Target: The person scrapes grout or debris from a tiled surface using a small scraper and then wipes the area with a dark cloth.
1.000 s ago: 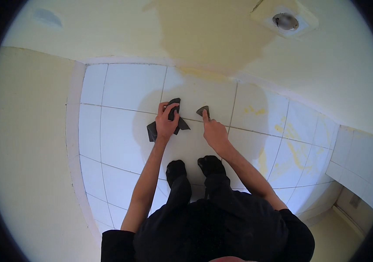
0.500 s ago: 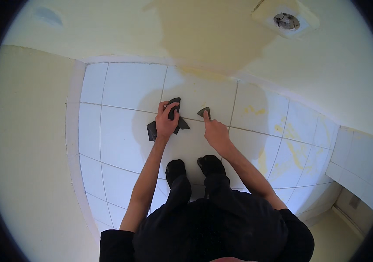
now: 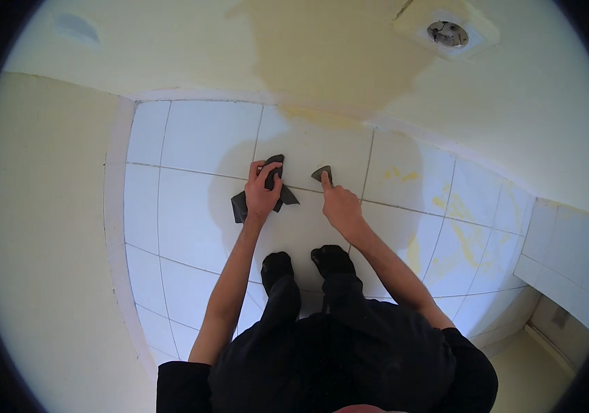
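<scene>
I stand on a white tiled floor [image 3: 191, 220] and reach down with both arms. My left hand [image 3: 261, 194] grips a dark crumpled cloth [image 3: 241, 205], which hangs out below and above the fist. My right hand [image 3: 339, 204] holds a small dark wedge-shaped tool [image 3: 322, 173] with the forefinger laid along it; its tip rests at a grout line between tiles. The two hands are a short way apart, just ahead of my dark-socked feet [image 3: 306, 263].
A cream wall [image 3: 39, 227] rises at the left and another at the back, with a large yellowish stain [image 3: 329, 62]. A round fitting [image 3: 446, 31] sits on the back wall. Yellow smears [image 3: 456, 234] mark tiles at the right. A tiled step [image 3: 563, 268] stands at the right.
Both hands have stayed in almost the same place; the right hand with the small tool has shifted only slightly along the grout line.
</scene>
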A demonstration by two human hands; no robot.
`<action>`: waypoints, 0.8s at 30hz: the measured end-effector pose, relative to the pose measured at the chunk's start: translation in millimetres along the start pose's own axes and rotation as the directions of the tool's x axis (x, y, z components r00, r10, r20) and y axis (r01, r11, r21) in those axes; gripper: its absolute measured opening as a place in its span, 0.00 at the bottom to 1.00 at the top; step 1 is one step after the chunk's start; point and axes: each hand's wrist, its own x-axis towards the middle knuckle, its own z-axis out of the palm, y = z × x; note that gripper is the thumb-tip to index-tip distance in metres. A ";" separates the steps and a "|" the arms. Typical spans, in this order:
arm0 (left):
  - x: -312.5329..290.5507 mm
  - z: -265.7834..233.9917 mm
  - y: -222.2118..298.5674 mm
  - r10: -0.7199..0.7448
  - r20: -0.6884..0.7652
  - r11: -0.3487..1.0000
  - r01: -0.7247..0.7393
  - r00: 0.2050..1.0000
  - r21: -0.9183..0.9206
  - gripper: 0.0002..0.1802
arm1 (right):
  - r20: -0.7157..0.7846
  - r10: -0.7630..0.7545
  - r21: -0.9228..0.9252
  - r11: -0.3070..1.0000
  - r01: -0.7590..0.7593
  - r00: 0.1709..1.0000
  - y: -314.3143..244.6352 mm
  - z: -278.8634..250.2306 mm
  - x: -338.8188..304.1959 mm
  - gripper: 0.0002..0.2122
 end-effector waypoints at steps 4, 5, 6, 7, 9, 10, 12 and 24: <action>-1.0 0.3 -2.5 -0.001 0.005 1.000 0.001 1.000 0.009 0.17 | 0.057 0.025 0.073 0.997 -0.029 0.998 3.2 -0.6 -2.2 0.32; -2.4 -0.3 -3.1 -0.004 0.007 1.000 0.004 1.000 0.010 0.17 | 0.061 0.025 0.074 0.997 -0.029 0.998 2.2 2.7 -1.6 0.32; -0.8 0.8 -3.6 0.018 -0.005 0.999 -0.018 1.000 0.030 0.16 | 0.021 0.033 0.063 0.997 -0.034 0.999 0.7 4.0 1.2 0.32; 0.6 2.1 -4.0 0.040 -0.016 0.998 -0.039 0.999 0.050 0.15 | -0.020 0.041 0.053 0.998 -0.040 0.999 0.3 4.4 3.1 0.32; 1.7 2.6 -4.1 0.048 -0.023 0.998 -0.048 0.999 0.035 0.15 | 0.001 0.032 0.050 0.998 -0.032 0.999 2.1 -2.5 1.3 0.31; 1.3 1.3 -4.1 0.053 -0.030 0.998 -0.053 0.998 0.023 0.16 | 0.024 0.020 0.048 0.999 -0.021 1.000 1.1 -5.6 0.7 0.30; 0.0 0.3 -0.9 0.024 -0.021 1.000 -0.024 0.999 0.010 0.16 | 0.012 0.030 0.072 0.997 -0.031 0.999 1.7 -3.7 4.2 0.31; 0.1 0.0 -0.9 -0.002 -0.005 1.000 0.002 1.000 0.004 0.16 | 0.025 0.018 0.023 1.000 -0.019 1.000 4.4 -7.1 2.9 0.31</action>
